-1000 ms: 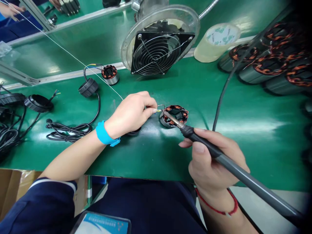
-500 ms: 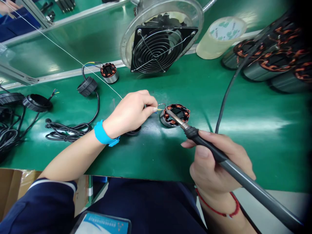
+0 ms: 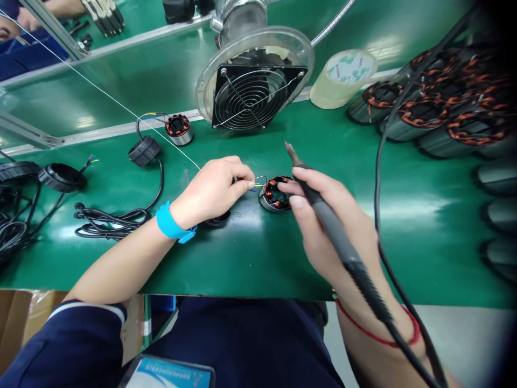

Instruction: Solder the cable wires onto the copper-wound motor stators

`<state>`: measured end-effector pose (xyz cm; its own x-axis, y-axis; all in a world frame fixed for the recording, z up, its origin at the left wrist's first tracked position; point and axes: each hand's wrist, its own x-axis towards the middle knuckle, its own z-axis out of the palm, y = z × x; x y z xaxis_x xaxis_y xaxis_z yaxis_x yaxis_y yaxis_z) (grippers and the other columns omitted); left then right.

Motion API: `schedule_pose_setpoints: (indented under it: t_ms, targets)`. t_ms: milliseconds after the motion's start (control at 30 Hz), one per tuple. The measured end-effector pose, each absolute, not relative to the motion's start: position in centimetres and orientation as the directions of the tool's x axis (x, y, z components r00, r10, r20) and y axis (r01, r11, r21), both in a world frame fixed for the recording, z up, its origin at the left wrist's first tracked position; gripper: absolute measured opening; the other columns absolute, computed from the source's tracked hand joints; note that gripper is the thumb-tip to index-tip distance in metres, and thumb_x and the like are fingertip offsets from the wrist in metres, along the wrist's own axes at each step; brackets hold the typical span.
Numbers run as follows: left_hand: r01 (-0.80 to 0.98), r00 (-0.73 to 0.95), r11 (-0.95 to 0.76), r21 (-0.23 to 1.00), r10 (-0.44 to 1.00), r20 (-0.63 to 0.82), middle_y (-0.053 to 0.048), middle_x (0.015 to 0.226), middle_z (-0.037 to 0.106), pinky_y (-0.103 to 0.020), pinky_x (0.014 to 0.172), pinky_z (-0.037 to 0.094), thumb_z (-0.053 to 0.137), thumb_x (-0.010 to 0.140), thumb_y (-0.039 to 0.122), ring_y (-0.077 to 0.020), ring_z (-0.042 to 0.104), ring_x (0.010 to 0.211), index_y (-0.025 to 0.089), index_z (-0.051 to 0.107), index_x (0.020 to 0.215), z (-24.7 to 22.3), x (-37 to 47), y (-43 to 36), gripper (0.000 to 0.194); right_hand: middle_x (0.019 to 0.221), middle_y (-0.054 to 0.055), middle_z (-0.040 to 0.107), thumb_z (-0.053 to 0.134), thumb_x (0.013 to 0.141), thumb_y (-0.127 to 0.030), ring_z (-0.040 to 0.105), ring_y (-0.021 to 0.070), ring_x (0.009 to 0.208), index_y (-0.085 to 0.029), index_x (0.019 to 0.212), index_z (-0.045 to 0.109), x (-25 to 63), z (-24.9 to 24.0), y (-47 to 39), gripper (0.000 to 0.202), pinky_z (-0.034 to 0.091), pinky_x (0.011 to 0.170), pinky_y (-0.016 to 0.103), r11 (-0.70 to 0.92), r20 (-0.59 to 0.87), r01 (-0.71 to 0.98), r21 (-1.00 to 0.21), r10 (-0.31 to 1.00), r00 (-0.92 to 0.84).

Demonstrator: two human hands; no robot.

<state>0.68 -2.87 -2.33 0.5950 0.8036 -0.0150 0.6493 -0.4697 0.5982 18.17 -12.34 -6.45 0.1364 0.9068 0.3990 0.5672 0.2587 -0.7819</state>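
My left hand [image 3: 220, 186] is closed in a pinch on thin coloured wires [image 3: 257, 185], just left of a motor stator [image 3: 266, 202] with copper windings. A fine pale strand [image 3: 161, 127] runs from the upper left to behind this hand; its end is hidden. My right hand [image 3: 343, 221] is wrapped round a soldering iron [image 3: 329, 218], whose tip points up and away, clear of the stator. Fingers of that hand reach over the stator's right side and partly cover it. Under my left wrist a black ring-shaped part [image 3: 218, 220] shows in part.
A fan with a wire guard [image 3: 248, 102] stands behind. A tape roll [image 3: 341, 81] and several stators [image 3: 424, 118] stand at the right. Another stator [image 3: 180, 134], a black collar [image 3: 144, 151] and coiled cable [image 3: 113, 221] lie left. Another person's hands [image 3: 24, 19] show top left.
The soldering iron's tip has lifted off the wires at the stator and swung up and away. My right hand's fingers have come over the stator; my left hand keeps its pinch.
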Motion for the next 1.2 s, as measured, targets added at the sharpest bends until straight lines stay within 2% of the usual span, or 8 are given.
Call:
schedule_pose_setpoints:
  t_ms: [167, 333, 533, 767, 900, 1000, 1100, 1200]
  targets:
    - [0.637, 0.602, -0.450, 0.626, 0.798, -0.039, -0.002, 0.082, 0.064, -0.029, 0.076, 0.047, 0.055, 0.085, 0.014, -0.0138, 0.059, 0.077, 0.016, 0.071, 0.078, -2.4, 0.6, -2.7, 0.017, 0.110, 0.005, 0.069, 0.055, 0.091, -0.024, 0.064, 0.0242, 0.105, -0.026, 0.127, 0.053, 17.3, -7.0, -11.5, 0.036, 0.047, 0.094, 0.045, 0.250, 0.351, 0.563, -0.788, 0.933, 0.076]
    - [0.604, 0.612, -0.407, 0.685, 0.788, -0.071, 0.000, 0.079, 0.064, -0.028, 0.075, 0.046, 0.058, 0.083, 0.015, -0.0126, 0.058, 0.076, 0.016, 0.070, 0.075, -2.3, 0.5, -2.5, 0.014, 0.096, 0.003, 0.069, 0.058, 0.088, -0.025, 0.064, 0.0243, 0.093, -0.024, 0.123, 0.054, 16.4, -7.2, -11.5, 0.035, 0.046, 0.089, 0.045, 0.199, 0.395, 0.634, -0.747, 0.901, 0.182]
    - [0.585, 0.609, -0.417, 0.695, 0.792, -0.038, 0.000, 0.076, 0.063, -0.027, 0.073, 0.046, 0.057, 0.083, 0.014, -0.0120, 0.058, 0.074, 0.015, 0.067, 0.070, -2.2, 0.6, -2.9, 0.016, 0.093, 0.002, 0.070, 0.056, 0.088, -0.019, 0.063, 0.0234, 0.089, -0.025, 0.120, 0.054, 15.0, -7.4, -11.2, 0.033, 0.044, 0.084, 0.042, 0.252, 0.456, 0.700, -0.668, 0.882, 0.118]
    - [0.522, 0.642, -0.571, 0.634, 0.752, 0.148, -0.004, 0.097, 0.067, -0.028, 0.084, 0.048, 0.056, 0.087, 0.013, -0.0147, 0.062, 0.092, 0.017, 0.073, 0.081, -1.8, 0.4, -4.2, 0.018, 0.091, -0.001, 0.065, 0.060, 0.085, -0.018, 0.063, 0.0181, 0.084, -0.029, 0.126, 0.050, 15.0, -7.7, -10.8, 0.044, 0.049, 0.084, 0.040, 0.260, 0.396, 0.455, -0.852, 0.888, 0.234]
    - [0.533, 0.683, -0.654, 0.537, 0.707, 0.184, -0.005, 0.102, 0.067, -0.028, 0.080, 0.049, 0.053, 0.092, 0.020, -0.0149, 0.063, 0.090, 0.019, 0.075, 0.086, -1.8, 0.3, -4.4, 0.022, 0.086, -0.003, 0.065, 0.062, 0.082, -0.016, 0.063, 0.0160, 0.080, -0.029, 0.125, 0.051, 15.2, -7.6, -10.4, 0.046, 0.052, 0.074, 0.034, 0.280, 0.376, 0.341, -0.898, 0.890, 0.260]
    - [0.518, 0.730, -0.710, 0.477, 0.657, 0.187, -0.005, 0.104, 0.066, -0.027, 0.075, 0.049, 0.050, 0.095, 0.023, -0.0141, 0.063, 0.086, 0.019, 0.074, 0.089, -1.9, 0.1, -4.3, 0.026, 0.083, -0.003, 0.064, 0.063, 0.081, -0.014, 0.062, 0.0154, 0.078, -0.027, 0.122, 0.052, 15.3, -7.6, -10.4, 0.044, 0.053, 0.077, 0.035, 0.305, 0.370, 0.264, -0.915, 0.894, 0.252]
    - [0.477, 0.774, -0.731, 0.488, 0.612, 0.161, -0.006, 0.105, 0.066, -0.027, 0.079, 0.049, 0.053, 0.093, 0.022, -0.0148, 0.063, 0.088, 0.017, 0.073, 0.093, -1.8, -0.1, -4.1, 0.021, 0.081, -0.003, 0.062, 0.063, 0.082, -0.013, 0.061, 0.0150, 0.077, -0.027, 0.118, 0.054, 15.2, -7.7, -10.4, 0.040, 0.052, 0.082, 0.037, 0.321, 0.368, 0.205, -0.925, 0.889, 0.271]
    - [0.484, 0.753, -0.685, 0.545, 0.643, 0.139, -0.005, 0.096, 0.066, -0.027, 0.081, 0.049, 0.056, 0.089, 0.016, -0.0148, 0.062, 0.088, 0.016, 0.073, 0.091, -1.7, -0.2, -4.0, 0.017, 0.080, -0.003, 0.061, 0.063, 0.082, -0.013, 0.060, 0.0146, 0.074, -0.026, 0.117, 0.054, 15.0, -7.9, -10.3, 0.039, 0.053, 0.078, 0.036, 0.335, 0.377, 0.187, -0.924, 0.882, 0.284]
